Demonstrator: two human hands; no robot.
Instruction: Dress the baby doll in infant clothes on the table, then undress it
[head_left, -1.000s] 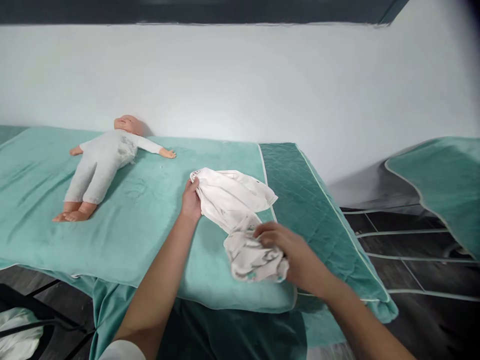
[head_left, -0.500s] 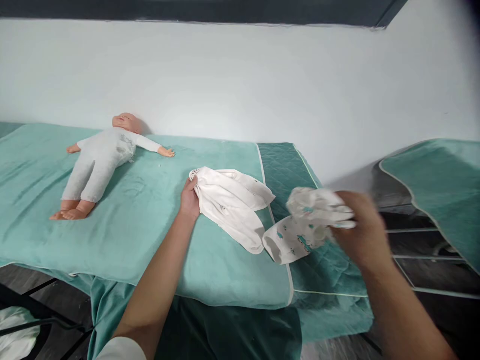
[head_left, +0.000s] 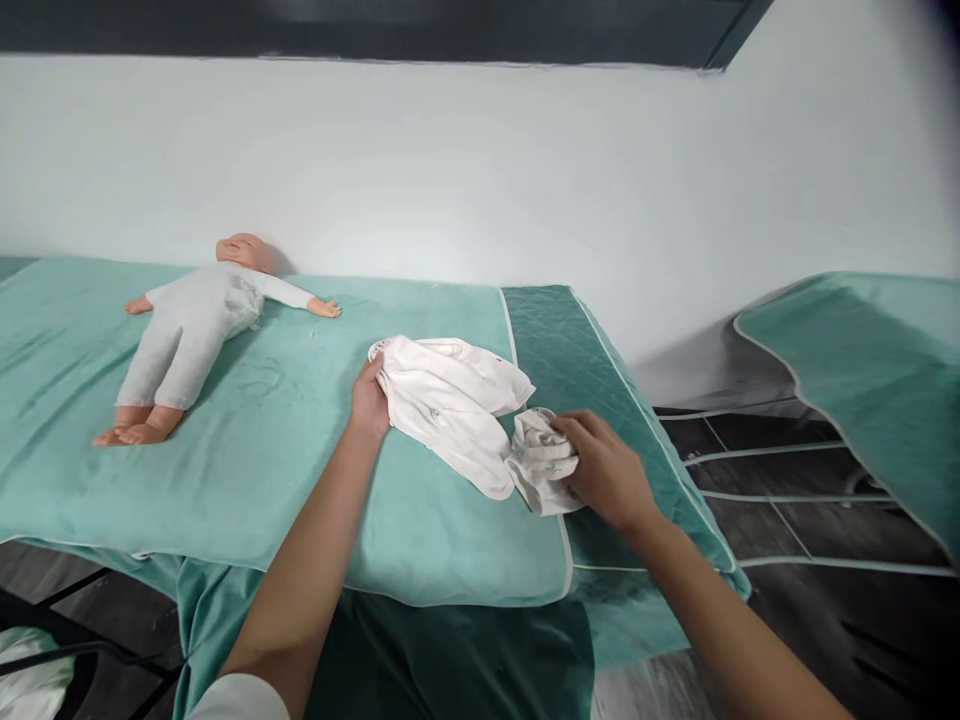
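a white garment (head_left: 450, 400) lies on the right half of the surface (head_left: 187, 500), roughly midway between its far and near edges, its two tapering parts spread towards the right edge. the left hand (head_left: 370, 398) pinches its upper left end. at its lower right end, touching it, is a crumpled cloth (head_left: 541, 465), off-white with faint marks; i cannot tell whether the two are one piece. the right hand (head_left: 609, 470) has its fingers closed on that cloth.

under the crumpled cloth, the pale green top meets a dark green quilted strip (head_left: 559, 340) along the right edge. well apart to the left, a doll (head_left: 201, 310) in white lies face up, head by the far edge, arms out, feet pointing towards the near left corner. a pale wall (head_left: 450, 180) rises behind the far edge. beyond the right edge are another green cover (head_left: 862, 360) and pale bars (head_left: 795, 496). below the near left corner sits a whitish bundle (head_left: 34, 680).
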